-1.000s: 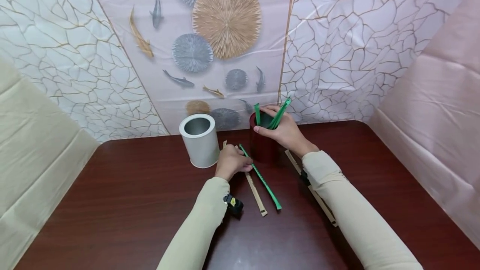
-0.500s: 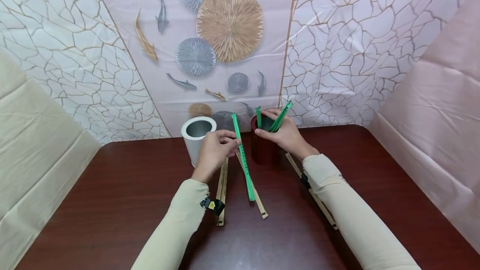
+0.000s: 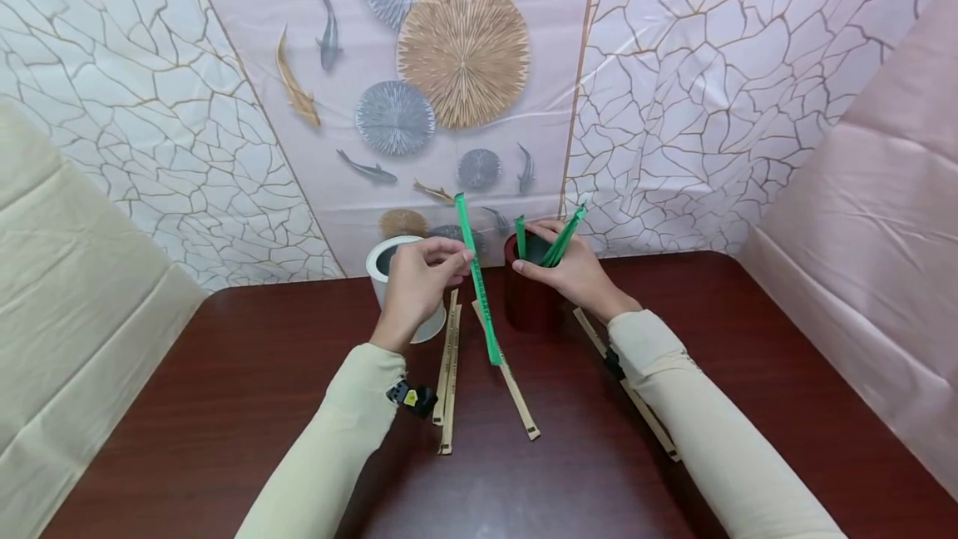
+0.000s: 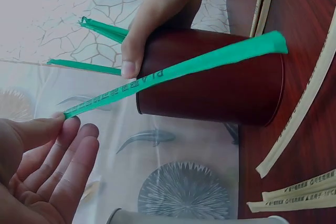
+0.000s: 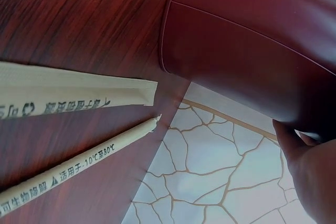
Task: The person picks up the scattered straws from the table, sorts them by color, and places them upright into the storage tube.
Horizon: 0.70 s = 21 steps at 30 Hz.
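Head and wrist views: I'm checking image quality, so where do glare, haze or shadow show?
Head view: pale glare on the dark red-brown wood-grain table, bottom centre; left wrist view: washed-out haze over the white crackle-patterned fabric backdrop, upper left; right wrist view: deep shadow on the dark red cylindrical can beside the fingers.
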Motion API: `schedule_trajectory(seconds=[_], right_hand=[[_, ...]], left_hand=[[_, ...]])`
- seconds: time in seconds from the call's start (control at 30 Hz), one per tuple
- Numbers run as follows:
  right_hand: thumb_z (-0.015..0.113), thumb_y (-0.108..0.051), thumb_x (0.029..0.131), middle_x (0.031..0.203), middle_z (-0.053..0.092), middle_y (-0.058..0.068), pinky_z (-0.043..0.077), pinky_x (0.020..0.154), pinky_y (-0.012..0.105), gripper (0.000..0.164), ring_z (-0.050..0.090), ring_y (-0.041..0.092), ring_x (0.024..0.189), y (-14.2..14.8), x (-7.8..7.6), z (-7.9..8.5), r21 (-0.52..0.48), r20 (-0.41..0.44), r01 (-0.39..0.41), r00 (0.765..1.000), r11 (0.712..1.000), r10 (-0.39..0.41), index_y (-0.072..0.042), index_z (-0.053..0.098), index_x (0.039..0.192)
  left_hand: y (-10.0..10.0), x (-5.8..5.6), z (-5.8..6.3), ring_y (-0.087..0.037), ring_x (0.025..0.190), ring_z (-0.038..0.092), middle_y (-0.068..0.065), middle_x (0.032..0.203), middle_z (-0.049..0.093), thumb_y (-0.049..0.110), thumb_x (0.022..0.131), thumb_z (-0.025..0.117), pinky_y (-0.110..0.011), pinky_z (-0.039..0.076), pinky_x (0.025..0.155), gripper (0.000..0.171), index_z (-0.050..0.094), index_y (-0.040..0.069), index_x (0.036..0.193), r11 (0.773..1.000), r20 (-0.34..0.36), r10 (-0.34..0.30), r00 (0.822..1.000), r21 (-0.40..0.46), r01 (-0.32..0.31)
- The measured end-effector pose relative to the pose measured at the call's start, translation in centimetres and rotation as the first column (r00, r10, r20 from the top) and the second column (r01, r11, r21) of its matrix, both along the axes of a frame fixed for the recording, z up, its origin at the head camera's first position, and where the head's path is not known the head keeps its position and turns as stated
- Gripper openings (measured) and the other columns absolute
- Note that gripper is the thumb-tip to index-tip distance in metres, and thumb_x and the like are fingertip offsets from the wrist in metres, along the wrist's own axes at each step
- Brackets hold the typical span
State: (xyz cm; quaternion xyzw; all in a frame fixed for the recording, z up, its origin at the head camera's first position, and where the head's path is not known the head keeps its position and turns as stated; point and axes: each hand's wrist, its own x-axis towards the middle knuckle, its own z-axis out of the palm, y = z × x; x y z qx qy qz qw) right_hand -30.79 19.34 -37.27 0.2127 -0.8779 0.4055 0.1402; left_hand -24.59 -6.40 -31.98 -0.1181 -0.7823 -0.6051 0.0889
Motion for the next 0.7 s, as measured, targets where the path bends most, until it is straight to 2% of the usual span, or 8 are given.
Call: schedule_trajectory(seconds=[0.13,0.23,0.3,0.37,0.47,0.53,0.6,0.7], right_hand=[[0.081,-0.045,0.091,0.156,0.05,0.01,0.04,0.115,0.059,0.076,0.044,0.031,0.146,0.1,-0.1,-0.1,0.002,-0.001,0.0,1.0,1.0,0.0,-0.012,0.056,0.154],[0.082,-0.045,0.09,0.157,0.049,0.01,0.039,0.115,0.059,0.076,0.044,0.031,0.147,0.1,-0.1,-0.1,0.0,-0.001,-0.002,1.0,1.0,0.002,-0.013,0.056,0.154],[0.082,-0.045,0.09,0.156,0.049,0.009,0.039,0.116,0.059,0.076,0.043,0.031,0.147,0.1,-0.2,-0.2,-0.005,0.001,-0.006,1.0,1.0,0.006,-0.014,0.056,0.155],[0.082,-0.045,0.09,0.156,0.05,0.009,0.04,0.115,0.059,0.076,0.044,0.031,0.146,0.0,-0.2,-0.2,-0.008,0.001,-0.01,1.0,1.0,0.01,-0.015,0.056,0.155],[0.082,-0.045,0.09,0.156,0.05,0.008,0.042,0.114,0.057,0.075,0.045,0.03,0.145,0.0,-0.3,-0.3,-0.02,0.002,-0.015,1.0,1.0,0.015,-0.014,0.056,0.154],[0.082,-0.044,0.09,0.155,0.05,0.008,0.042,0.113,0.056,0.075,0.045,0.03,0.145,0.0,-0.4,-0.3,-0.027,0.003,-0.013,1.0,1.0,0.013,-0.014,0.056,0.154],[0.083,-0.042,0.09,0.155,0.051,0.008,0.042,0.113,0.056,0.074,0.046,0.029,0.144,0.0,-0.4,-0.3,-0.039,0.007,-0.008,1.0,0.999,0.009,-0.013,0.057,0.153],[0.083,-0.042,0.09,0.154,0.052,0.008,0.041,0.115,0.057,0.073,0.046,0.028,0.144,-0.1,-0.5,-0.4,-0.043,0.013,-0.016,1.0,0.999,0.017,-0.013,0.058,0.152]], left_hand=[[0.1,-0.6,0.6,-0.028,0.094,0.078,-0.012,0.098,0.08,0.015,0.1,0.074,-0.032,0.063,0.081,0.016,0.079,0.003,0.11,1.0,-0.051,0.009,0.999,-0.025,-0.011],[0.2,-1.3,1.8,-0.028,0.094,0.078,-0.013,0.1,0.08,0.015,0.101,0.074,-0.034,0.063,0.083,0.018,0.079,0.002,0.112,1.0,-0.11,0.018,0.994,-0.017,-0.02],[0.4,-1.9,3.1,-0.026,0.092,0.077,-0.012,0.1,0.08,0.015,0.101,0.074,-0.033,0.063,0.082,0.018,0.079,0.002,0.113,0.999,-0.151,0.041,0.988,-0.007,-0.042],[0.6,-2.3,4.7,-0.026,0.09,0.077,-0.013,0.101,0.08,0.012,0.1,0.074,-0.032,0.063,0.081,0.019,0.078,0.001,0.114,0.997,-0.191,0.058,0.98,0.054,-0.048],[1.1,-2.9,7.2,-0.025,0.086,0.076,-0.014,0.1,0.079,0.01,0.1,0.074,-0.03,0.062,0.076,0.017,0.077,0.001,0.114,0.99,-0.268,0.092,0.959,0.131,-0.058],[1.7,-3.4,8.5,-0.025,0.085,0.076,-0.016,0.1,0.079,0.008,0.1,0.073,-0.03,0.063,0.074,0.016,0.076,-0.001,0.113,0.988,-0.322,0.084,0.943,0.148,-0.037],[2.5,-3.9,9.0,-0.026,0.085,0.076,-0.017,0.099,0.079,0.008,0.101,0.072,-0.031,0.063,0.073,0.015,0.075,-0.001,0.112,0.993,-0.349,0.051,0.936,0.114,-0.011],[3.6,-4.7,8.8,-0.029,0.088,0.075,-0.02,0.1,0.078,0.009,0.102,0.07,-0.03,0.062,0.072,0.015,0.074,-0.002,0.111,1.0,-0.316,-0.012,0.949,0.019,0.019]])
